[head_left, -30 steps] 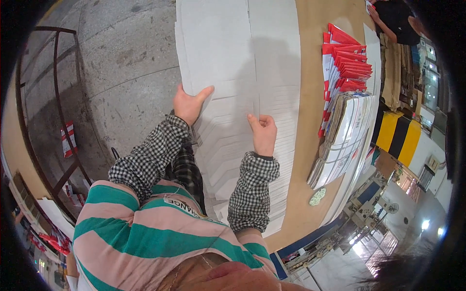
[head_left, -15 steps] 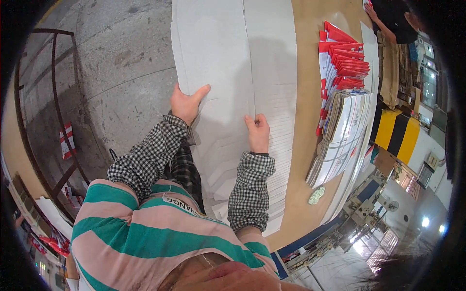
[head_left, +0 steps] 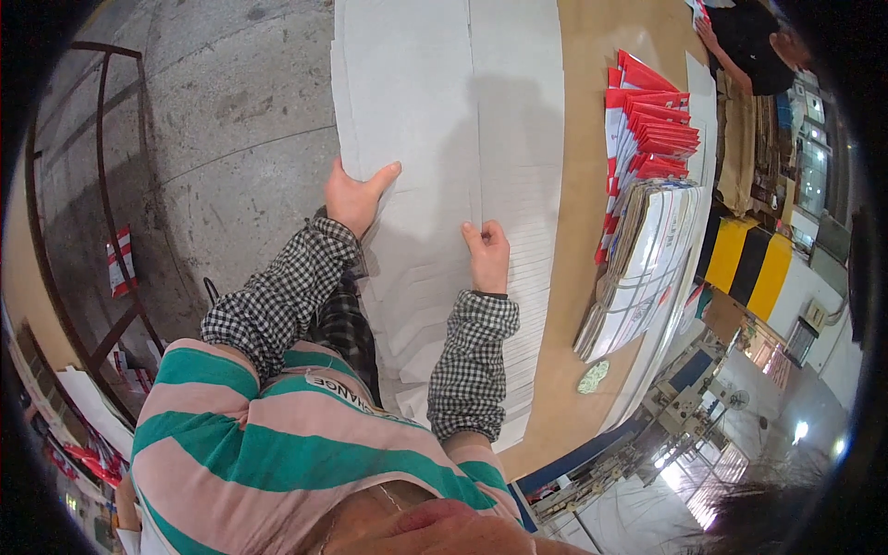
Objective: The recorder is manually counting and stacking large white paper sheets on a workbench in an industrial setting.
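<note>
A wide layer of overlapping white paper sheets point(head_left: 407, 102) lies before me, its lower edges fanned in steps. My left hand point(head_left: 353, 202) is at the left edge of the sheets, thumb spread out over the paper and apart from the index finger; the other fingers are partly hidden. Toward the middle, my right hand point(head_left: 488, 259) is closed in a pinch at the long edge of an upper sheet, where it overlaps the sheets on the right.
On the brown table surface point(head_left: 578, 222) to the right are fanned red-and-white packages point(head_left: 659, 129) and a strapped bundle of flat printed bags point(head_left: 638, 273). A small pale green object point(head_left: 593, 376) lies nearby. A metal frame point(head_left: 104, 185) stands left; another person's arm point(head_left: 726, 55) shows far right.
The view has shifted slightly. Both hands keep nearly the same places and poses on the sheets.
</note>
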`<action>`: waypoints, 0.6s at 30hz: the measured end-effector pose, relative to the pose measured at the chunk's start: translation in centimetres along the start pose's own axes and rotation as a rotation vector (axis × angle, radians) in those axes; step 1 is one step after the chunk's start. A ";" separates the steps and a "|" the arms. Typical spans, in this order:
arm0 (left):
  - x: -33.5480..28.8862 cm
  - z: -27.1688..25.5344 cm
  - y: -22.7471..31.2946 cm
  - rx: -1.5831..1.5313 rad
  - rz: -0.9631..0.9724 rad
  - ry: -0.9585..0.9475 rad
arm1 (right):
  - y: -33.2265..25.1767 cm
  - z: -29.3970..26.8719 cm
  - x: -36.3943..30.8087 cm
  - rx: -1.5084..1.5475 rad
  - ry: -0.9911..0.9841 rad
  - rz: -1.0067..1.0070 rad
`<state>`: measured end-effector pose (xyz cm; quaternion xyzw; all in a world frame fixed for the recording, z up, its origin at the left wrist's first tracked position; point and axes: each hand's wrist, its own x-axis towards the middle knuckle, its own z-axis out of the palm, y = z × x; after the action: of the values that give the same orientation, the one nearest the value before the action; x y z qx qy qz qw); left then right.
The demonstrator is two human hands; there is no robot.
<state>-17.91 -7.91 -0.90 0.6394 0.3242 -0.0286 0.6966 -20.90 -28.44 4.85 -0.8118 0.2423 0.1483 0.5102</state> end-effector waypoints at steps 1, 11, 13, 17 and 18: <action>0.0 0.1 0.0 0.000 0.010 -0.007 | 0.2 -0.1 0.0 0.003 0.014 0.023; -1.2 -0.3 0.2 0.091 0.101 -0.047 | -0.9 0.8 -2.2 -0.010 0.069 -0.072; -1.3 -0.3 0.6 0.103 0.082 -0.059 | -0.8 -0.3 -2.0 -0.013 -0.056 -0.007; -1.6 -0.4 1.8 0.072 0.027 -0.067 | -1.5 -3.5 -1.5 -0.433 -0.042 0.121; -1.8 -0.3 2.0 0.070 0.024 -0.067 | -1.7 -5.0 -1.6 -0.332 0.061 0.115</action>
<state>-18.56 -7.95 1.79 0.6660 0.2918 -0.0530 0.6845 -21.34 -31.93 9.14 -0.8738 0.2761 0.1906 0.3520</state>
